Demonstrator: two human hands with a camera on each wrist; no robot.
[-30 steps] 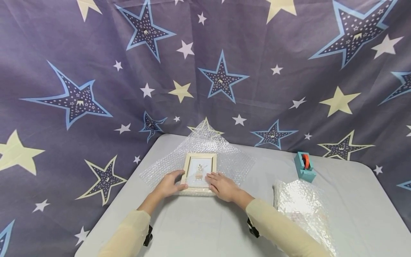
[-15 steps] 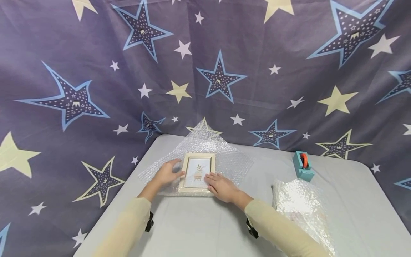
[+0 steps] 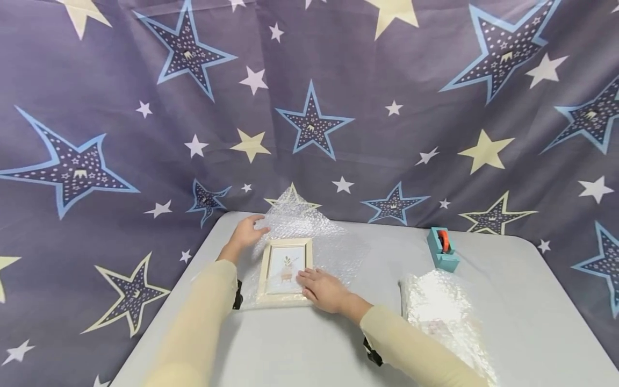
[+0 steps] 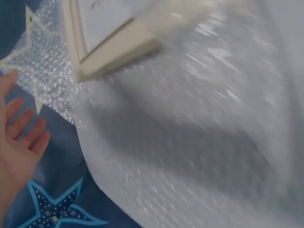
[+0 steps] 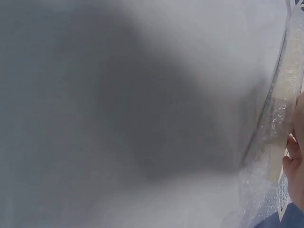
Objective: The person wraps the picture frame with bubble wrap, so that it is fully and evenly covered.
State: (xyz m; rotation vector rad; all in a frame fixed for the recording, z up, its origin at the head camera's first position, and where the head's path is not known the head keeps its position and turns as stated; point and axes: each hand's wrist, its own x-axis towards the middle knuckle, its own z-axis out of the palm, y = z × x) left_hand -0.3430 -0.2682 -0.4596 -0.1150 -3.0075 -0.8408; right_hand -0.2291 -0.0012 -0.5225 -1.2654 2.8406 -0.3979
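A cream picture frame point(image 3: 286, 300) with a plant print point(image 3: 287, 269) lies on a sheet of clear bubble wrap point(image 3: 297, 223), and part of the wrap covers its lower edge. My right hand point(image 3: 325, 290) rests on the frame's lower right side, fingers fairly straight; in the right wrist view only part of that hand point(image 5: 295, 156) shows. My left hand point(image 3: 245, 232) is beyond the frame's upper left corner, beside the wrap. In the left wrist view its fingers are loosely spread, with nothing between them, and the wrap point(image 4: 199, 156) extends past the frame point(image 4: 109, 59).
On the right of the white table point(image 3: 309, 349) lies a bundle covered in bubble wrap point(image 3: 442, 317). Behind it stands a teal tape dispenser point(image 3: 442, 250) with an orange roll. A star-patterned cloth point(image 3: 338, 70) hangs along the table's back edge.
My left hand has left the frame's left edge and moved up and away to the wrap's far left side. My right hand stays on the frame. The view has shifted slightly.
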